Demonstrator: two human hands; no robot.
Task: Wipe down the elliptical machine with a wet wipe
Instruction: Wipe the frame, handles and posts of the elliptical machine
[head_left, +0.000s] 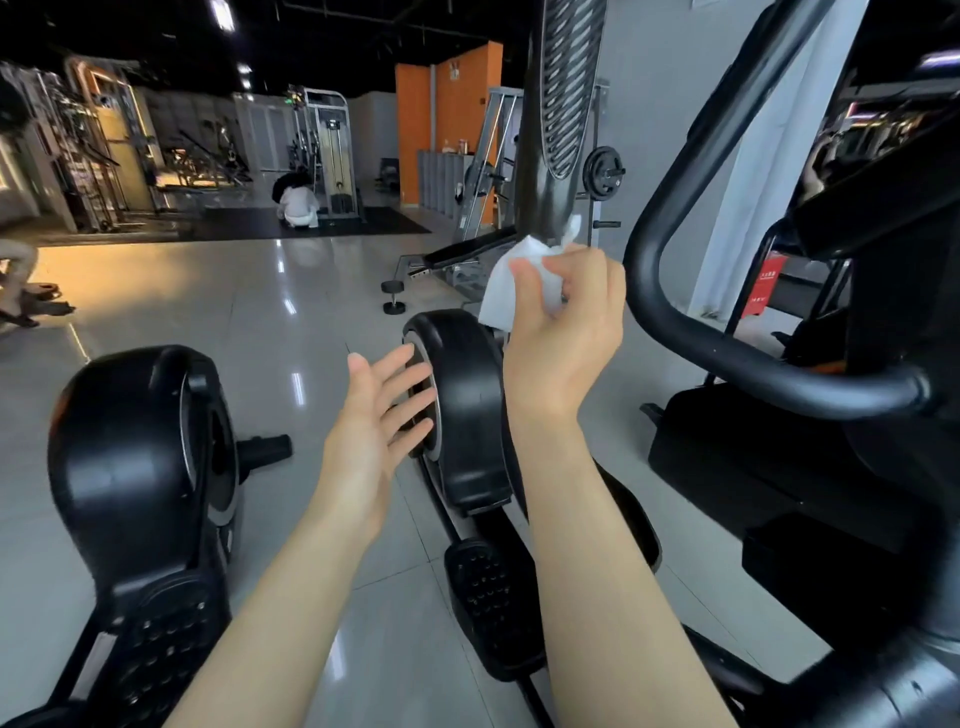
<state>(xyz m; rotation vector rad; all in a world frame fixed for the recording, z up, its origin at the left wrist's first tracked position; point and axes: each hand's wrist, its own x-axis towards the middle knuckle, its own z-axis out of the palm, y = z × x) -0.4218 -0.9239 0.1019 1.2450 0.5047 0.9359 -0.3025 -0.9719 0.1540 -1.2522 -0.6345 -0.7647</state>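
Note:
A black elliptical machine fills the right and lower part of the view; its curved handlebar (691, 332) runs past my right hand. A tall black handle post (550, 171) with a ribbed grip rises in the centre. My right hand (563, 325) is raised and pinches a white wet wipe (506, 283), whose top edge touches the lower end of that post. My left hand (376, 415) hovers lower, palm open and fingers spread, holding nothing, in front of a black wheel housing (465, 415). Studded pedals (488, 592) lie below my arms.
A second black wheel housing (140, 457) stands at the lower left. On the glossy tiled floor lie a dumbbell (393, 297) and an incline bench (467, 249). A person crouches by a cable machine (298, 205) far back. A plate rack (602, 174) stands behind the post.

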